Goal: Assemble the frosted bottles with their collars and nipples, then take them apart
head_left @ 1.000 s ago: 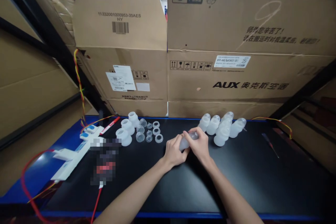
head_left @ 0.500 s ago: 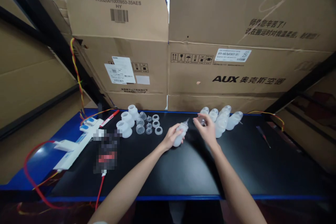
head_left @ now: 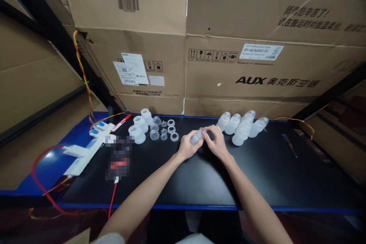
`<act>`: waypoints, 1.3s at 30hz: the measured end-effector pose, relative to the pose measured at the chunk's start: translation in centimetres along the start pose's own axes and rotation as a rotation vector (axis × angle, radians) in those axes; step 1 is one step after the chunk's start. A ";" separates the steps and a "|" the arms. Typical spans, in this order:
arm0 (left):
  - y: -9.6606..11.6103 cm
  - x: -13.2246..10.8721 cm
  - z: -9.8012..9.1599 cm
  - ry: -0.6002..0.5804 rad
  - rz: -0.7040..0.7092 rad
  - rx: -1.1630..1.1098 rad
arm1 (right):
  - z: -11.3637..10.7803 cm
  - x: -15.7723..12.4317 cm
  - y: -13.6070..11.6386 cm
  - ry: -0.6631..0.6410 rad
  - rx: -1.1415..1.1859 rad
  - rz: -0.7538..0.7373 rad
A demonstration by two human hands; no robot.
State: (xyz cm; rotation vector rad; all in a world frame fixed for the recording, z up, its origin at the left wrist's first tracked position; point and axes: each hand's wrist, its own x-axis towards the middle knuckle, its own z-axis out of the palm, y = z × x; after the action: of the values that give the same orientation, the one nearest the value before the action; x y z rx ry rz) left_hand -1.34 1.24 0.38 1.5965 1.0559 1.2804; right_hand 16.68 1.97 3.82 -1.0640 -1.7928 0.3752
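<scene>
A small whitish baby bottle (head_left: 196,137) is in my left hand (head_left: 186,148), whose fingers wrap round its body. The bottle is tilted, its top toward the right. My right hand (head_left: 215,140) is closed at that top, its fingertips on a clear cap (head_left: 201,131) that they partly hide. To the left, several open bottle bodies (head_left: 137,134) stand in a row. Beside these lie clear caps (head_left: 154,134), clear nipples (head_left: 164,131) and whitish collar rings (head_left: 174,136). Right of my hands, several capped bottles (head_left: 241,133) stand grouped together.
On the left are a white power strip (head_left: 82,156), a red marker (head_left: 121,122) and a blurred dark object (head_left: 119,160) with a red cable. A screwdriver (head_left: 290,146) lies at the right. Cardboard (head_left: 154,45) walls the back of the black table (head_left: 194,187).
My right hand has moved left, bringing the clear cap onto the bottle's top. My left hand has raised and tilted the bottle more. The view has tipped slightly downward.
</scene>
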 end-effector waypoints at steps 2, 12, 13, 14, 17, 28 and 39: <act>-0.1 -0.2 -0.2 0.023 0.052 0.119 | -0.2 0.1 -0.6 -0.017 0.114 0.032; 1.2 -0.1 -0.6 -0.122 0.082 -0.081 | 0.3 0.0 0.3 0.103 0.486 0.368; 1.2 -0.2 -0.6 -0.137 0.071 -0.111 | 0.4 0.1 0.7 0.133 0.523 0.409; 1.2 -0.3 -0.5 -0.143 0.062 -0.133 | 0.5 0.1 1.0 0.158 0.547 0.438; 0.8 -0.6 -0.2 -0.110 0.030 -0.207 | 0.3 0.5 1.8 0.185 0.513 0.458; 0.3 0.2 0.1 0.149 -0.023 -0.274 | 1.9 -0.1 3.6 0.149 0.328 0.496; 0.9 1.0 -0.1 0.238 -0.113 -0.352 | 2.9 0.3 4.2 0.096 0.080 0.301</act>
State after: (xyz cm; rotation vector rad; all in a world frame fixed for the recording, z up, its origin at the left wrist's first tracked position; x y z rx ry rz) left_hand -1.16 1.88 1.52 1.1273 0.9810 1.5094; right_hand 16.23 5.17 -0.19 -1.2763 -1.5223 0.5628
